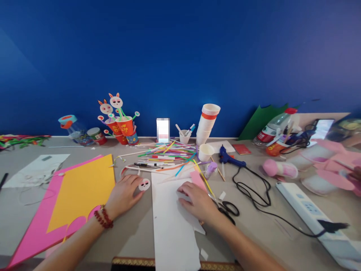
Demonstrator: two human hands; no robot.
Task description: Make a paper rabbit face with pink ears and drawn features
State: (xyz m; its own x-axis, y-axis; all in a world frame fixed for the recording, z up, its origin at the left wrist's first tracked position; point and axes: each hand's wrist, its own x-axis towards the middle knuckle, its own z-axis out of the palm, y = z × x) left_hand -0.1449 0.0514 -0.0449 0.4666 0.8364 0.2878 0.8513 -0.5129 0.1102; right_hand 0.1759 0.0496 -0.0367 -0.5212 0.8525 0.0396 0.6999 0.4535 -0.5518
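Observation:
My left hand (124,194) lies flat on the grey table, fingers stretched out, fingertips touching a small round white face cut-out (144,184). A red bead bracelet (103,218) is on that wrist. My right hand (197,201) rests palm down on a long white sheet of paper (172,226), fingers spread and holding nothing. A pink paper piece (197,180) lies just beyond its fingers. Black-handled scissors (227,208) lie right beside the right hand.
Yellow sheet (80,192) on pink sheet (36,226) at left. Several coloured straws (169,154) in the middle. Blue glue gun (229,160) with black cord, white power strip (307,210), stacked paper cups (207,122), bunny cup crafts (120,122), water bottle (272,130). Another person's hand (355,176) at far right.

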